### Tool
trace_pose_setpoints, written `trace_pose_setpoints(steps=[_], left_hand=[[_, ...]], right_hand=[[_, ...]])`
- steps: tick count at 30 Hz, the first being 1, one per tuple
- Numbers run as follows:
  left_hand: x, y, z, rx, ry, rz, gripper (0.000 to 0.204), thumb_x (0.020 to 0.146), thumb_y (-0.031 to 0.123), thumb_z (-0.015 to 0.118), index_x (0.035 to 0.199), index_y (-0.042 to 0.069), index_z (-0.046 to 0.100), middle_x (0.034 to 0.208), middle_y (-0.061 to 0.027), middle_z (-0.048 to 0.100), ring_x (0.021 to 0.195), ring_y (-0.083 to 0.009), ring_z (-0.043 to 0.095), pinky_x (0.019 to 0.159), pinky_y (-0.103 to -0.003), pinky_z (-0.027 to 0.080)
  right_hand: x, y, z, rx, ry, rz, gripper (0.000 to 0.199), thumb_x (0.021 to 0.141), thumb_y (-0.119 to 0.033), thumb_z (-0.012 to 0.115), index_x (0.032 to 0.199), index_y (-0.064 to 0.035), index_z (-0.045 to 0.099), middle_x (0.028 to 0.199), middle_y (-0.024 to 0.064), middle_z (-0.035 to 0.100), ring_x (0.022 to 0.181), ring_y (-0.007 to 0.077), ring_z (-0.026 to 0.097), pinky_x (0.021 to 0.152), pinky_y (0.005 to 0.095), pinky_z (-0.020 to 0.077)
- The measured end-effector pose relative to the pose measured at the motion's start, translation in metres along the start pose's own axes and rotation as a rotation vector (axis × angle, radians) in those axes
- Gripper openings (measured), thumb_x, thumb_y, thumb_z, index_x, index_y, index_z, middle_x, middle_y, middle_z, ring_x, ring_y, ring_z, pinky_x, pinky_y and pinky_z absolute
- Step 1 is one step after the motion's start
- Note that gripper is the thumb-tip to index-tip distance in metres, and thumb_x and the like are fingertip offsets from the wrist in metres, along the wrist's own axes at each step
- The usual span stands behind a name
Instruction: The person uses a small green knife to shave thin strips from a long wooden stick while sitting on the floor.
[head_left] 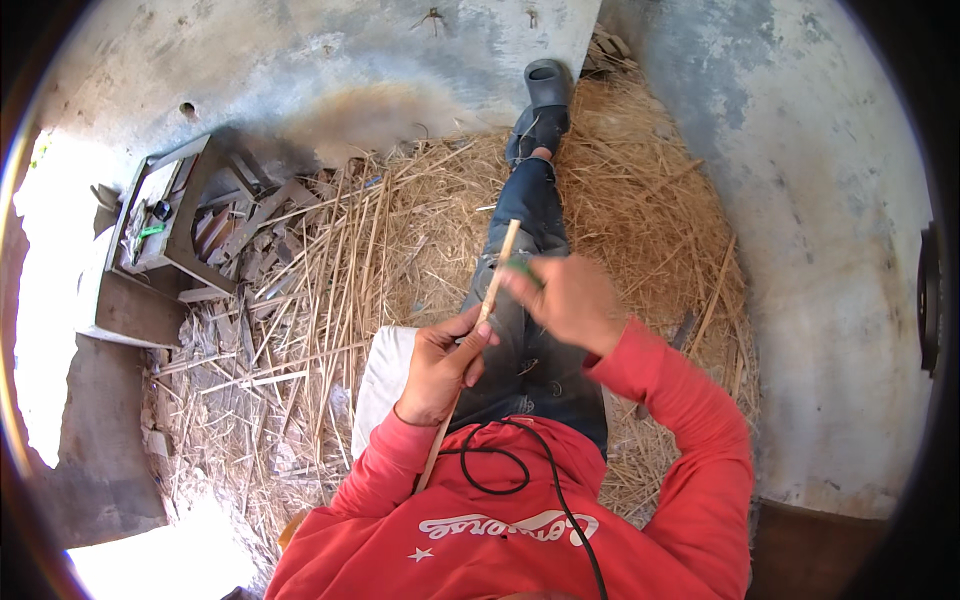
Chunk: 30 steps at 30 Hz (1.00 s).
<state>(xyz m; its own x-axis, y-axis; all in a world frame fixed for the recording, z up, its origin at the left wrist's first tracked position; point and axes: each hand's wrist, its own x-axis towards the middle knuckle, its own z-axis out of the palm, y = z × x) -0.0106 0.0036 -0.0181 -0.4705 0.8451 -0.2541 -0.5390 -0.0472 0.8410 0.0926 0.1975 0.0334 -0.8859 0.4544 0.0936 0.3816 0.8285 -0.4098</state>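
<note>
A thin, pale strip of wood or bamboo [507, 245] runs from above my lap down to the front of my red sweatshirt. My left hand [440, 370] is closed around its middle, with the thumb along it. Just right of the strip's upper part, my right hand [572, 302] is closed on a green-handled tool [522, 270]. That tool is blurred and partly covered by my fingers, so its working end cannot be made out. Whether it touches the strip is unclear.
Shavings and long strips [330, 260] cover the floor. A small wooden stand [140, 300] at the left carries a green item [152, 230]; wood scraps [255, 230] lie beside it. My outstretched leg [535, 190] reaches the far wall [300, 60]. A black cord [500, 450] hangs over my sweatshirt.
</note>
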Motion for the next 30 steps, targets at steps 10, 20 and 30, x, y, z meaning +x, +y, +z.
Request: trace_pose_setpoints(steps=[10,20,30], left_hand=[[-0.006,-0.005,0.003,0.073,0.005,0.005,0.035,0.104,0.011,0.064,0.136,-0.003,0.064,0.092,-0.0064,0.07,0.051,-0.0052,0.047,0.045,-0.021,0.035],[-0.004,-0.01,0.002,0.122,0.081,0.018,0.04,0.101,0.007,0.068,0.137,-0.007,0.061,0.096,-0.0107,0.074,0.051,-0.0046,0.05,0.043,-0.021,0.039],[-0.006,-0.009,0.001,0.147,0.068,0.033,0.039,0.102,0.007,0.068,0.137,-0.008,0.061,0.096,-0.0099,0.074,0.052,-0.0043,0.051,0.044,-0.021,0.04]], right_hand=[[0.011,0.007,-0.009,0.058,0.052,-0.013,0.065,0.101,-0.059,0.054,0.072,-0.0025,0.066,0.063,0.0249,0.062,0.059,0.0462,0.064,0.056,0.0541,0.0505],[-0.018,-0.003,0.019,0.022,-0.089,-0.172,0.072,0.102,-0.063,0.049,0.072,-0.0006,0.07,0.061,0.0258,0.064,0.061,0.046,0.068,0.057,0.0554,0.0537],[0.008,0.022,0.013,0.035,0.053,-0.062,0.068,0.102,-0.061,0.05,0.075,-0.0019,0.069,0.063,0.0254,0.065,0.062,0.0461,0.068,0.055,0.0549,0.0525]])
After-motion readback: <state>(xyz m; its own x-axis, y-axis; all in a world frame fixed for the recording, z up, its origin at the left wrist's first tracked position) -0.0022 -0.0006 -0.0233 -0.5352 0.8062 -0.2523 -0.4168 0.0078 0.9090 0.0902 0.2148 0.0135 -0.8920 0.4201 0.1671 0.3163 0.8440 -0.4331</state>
